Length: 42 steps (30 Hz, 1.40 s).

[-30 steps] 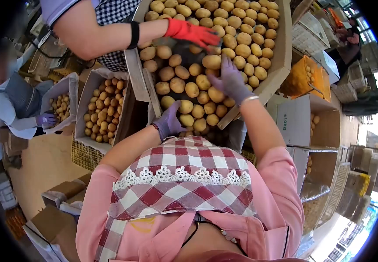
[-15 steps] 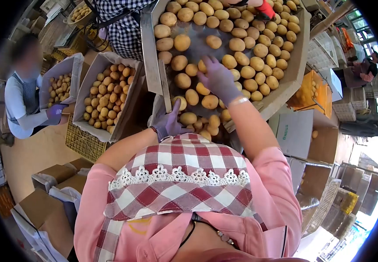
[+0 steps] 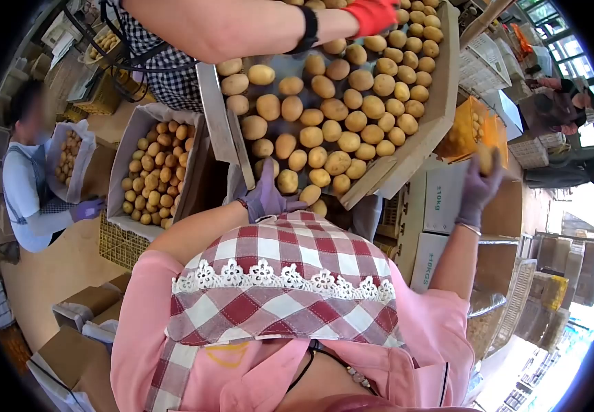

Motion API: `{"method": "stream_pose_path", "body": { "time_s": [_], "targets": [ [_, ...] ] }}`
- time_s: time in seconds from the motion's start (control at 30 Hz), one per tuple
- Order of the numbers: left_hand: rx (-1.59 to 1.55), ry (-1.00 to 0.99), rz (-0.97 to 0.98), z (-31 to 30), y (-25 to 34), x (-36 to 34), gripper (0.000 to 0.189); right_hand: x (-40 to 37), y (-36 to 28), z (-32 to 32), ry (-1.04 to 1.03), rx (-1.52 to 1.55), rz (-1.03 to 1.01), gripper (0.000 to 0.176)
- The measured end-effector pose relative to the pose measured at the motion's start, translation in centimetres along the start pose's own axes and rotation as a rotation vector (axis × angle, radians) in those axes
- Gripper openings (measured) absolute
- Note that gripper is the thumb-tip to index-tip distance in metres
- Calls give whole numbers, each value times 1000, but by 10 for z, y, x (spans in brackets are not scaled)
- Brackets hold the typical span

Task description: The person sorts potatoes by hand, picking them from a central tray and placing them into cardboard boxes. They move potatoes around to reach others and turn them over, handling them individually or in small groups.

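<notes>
Round yellow-brown fruits (image 3: 334,108) lie spread over a metal sorting tray (image 3: 215,113) with raised sides, and several sit near its narrow lower opening. My left hand (image 3: 266,193), in a purple glove, rests at that opening with fingers spread, the thumb up beside a fruit; it holds nothing. Out to the right, beside the orange crate (image 3: 463,141), my right hand (image 3: 479,189) in a purple glove has its fingers round one fruit (image 3: 486,159).
Another person's arm with a red glove (image 3: 372,15) reaches over the tray's far side. Left of the tray stands a lined crate of fruits (image 3: 153,172). A co-worker (image 3: 26,182) is at the far left. Cardboard boxes (image 3: 444,199) stand at the right.
My right hand has moved from over the tray out to the right and now holds a fruit. Fruits have shifted towards the tray's lower end. The red-gloved arm reaches further in from the left.
</notes>
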<state>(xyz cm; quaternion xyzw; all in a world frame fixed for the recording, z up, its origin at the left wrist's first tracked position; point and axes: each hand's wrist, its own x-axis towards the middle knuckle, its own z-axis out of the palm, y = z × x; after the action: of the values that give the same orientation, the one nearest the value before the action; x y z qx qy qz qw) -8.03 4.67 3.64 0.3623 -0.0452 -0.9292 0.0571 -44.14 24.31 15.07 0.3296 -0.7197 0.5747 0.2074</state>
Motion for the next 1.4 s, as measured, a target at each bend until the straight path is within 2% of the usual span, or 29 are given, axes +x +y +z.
{"method": "stream_pose_path", "body": {
  "time_s": [0.07,0.1,0.17,0.2,0.23,0.3,0.37,0.43,0.5,0.53,0.57,0.63,0.67,0.7,0.73,0.77,0.8,0.9,0.93,1.0,1.03,1.1,1.17,1.2,1.23,1.27,1.33,1.37,1.4],
  "targets": [
    [-6,44,17,-7,-1,8,94,18,71,-82,133,-547,110,58],
    [-52,5,-16,-15,-1,14,96,20,67,-95,218,-716,221,59],
    [-20,-65,17,-15,-1,9,100,21,97,-69,93,-480,-151,52],
    [-18,-18,21,-15,-2,9,101,11,50,-22,-18,-590,-431,48],
    [-11,29,29,-14,-2,10,102,-1,-8,25,-216,-432,-292,44],
    [32,81,54,-13,-4,6,105,-30,-20,110,-461,-288,-253,37],
    [108,87,83,-8,-7,-2,107,-73,-32,193,-883,-526,14,61],
    [126,124,99,-19,-7,1,109,-108,-83,235,-923,-843,-55,67],
    [134,270,151,-16,-11,-8,109,-133,-124,229,-1167,-578,-271,69],
    [290,234,152,-44,-10,5,101,-163,-128,221,-1122,-559,-510,67],
    [446,200,159,-71,-8,17,93,-180,-138,212,-1203,-602,-528,65],
    [274,243,111,-65,-9,11,82,-180,-167,195,-1427,-590,-456,59],
    [180,282,170,-50,-12,0,57,-164,-184,192,-1547,-499,-354,54],
    [431,167,242,-64,-11,0,50,-154,-191,193,-1656,-403,-238,49],
    [686,41,313,-90,-6,6,44,-155,-180,204,-1471,-250,-332,46],
    [687,8,325,-105,-6,20,38,-161,-166,217,-1274,-105,-426,43],
    [687,-24,338,-119,-6,34,33,-168,-157,224,-812,-152,-688,47],
    [640,-87,252,-84,-3,8,36,-198,-123,209,-852,-141,-765,46],
    [550,-85,188,-68,1,-6,43,-193,-122,194,-985,-116,-736,54],
    [91,-34,-13,-62,3,-9,74,-146,-126,167,-1551,6,-362,33],
    [216,-50,94,-64,-1,-7,68,-124,-122,152,-1207,151,-277,27],
    [514,-144,295,-83,-7,8,65,-84,-61,162,-696,75,-191,29],
    [613,-140,356,-84,-8,13,76,-47,-9,168,-443,-407,-77,38],
    [544,-72,314,-71,-7,7,84,-42,9,180,-460,-236,379,47],
    [194,180,132,-27,-10,-14,89,-53,-6,194,-548,-463,418,59],
    [156,165,100,-25,-10,-13,92,-63,-23,207,-654,-689,443,71],
    [73,137,37,-23,-5,-8,98,-119,-67,235,-720,-687,211,75],
    [-28,139,-16,-19,-5,-7,95,-123,-118,222,-1145,-638,158,73],
    [-37,17,-28,-34,-4,3,94,-166,-117,218,-1069,-523,-217,65]
  ]
}}
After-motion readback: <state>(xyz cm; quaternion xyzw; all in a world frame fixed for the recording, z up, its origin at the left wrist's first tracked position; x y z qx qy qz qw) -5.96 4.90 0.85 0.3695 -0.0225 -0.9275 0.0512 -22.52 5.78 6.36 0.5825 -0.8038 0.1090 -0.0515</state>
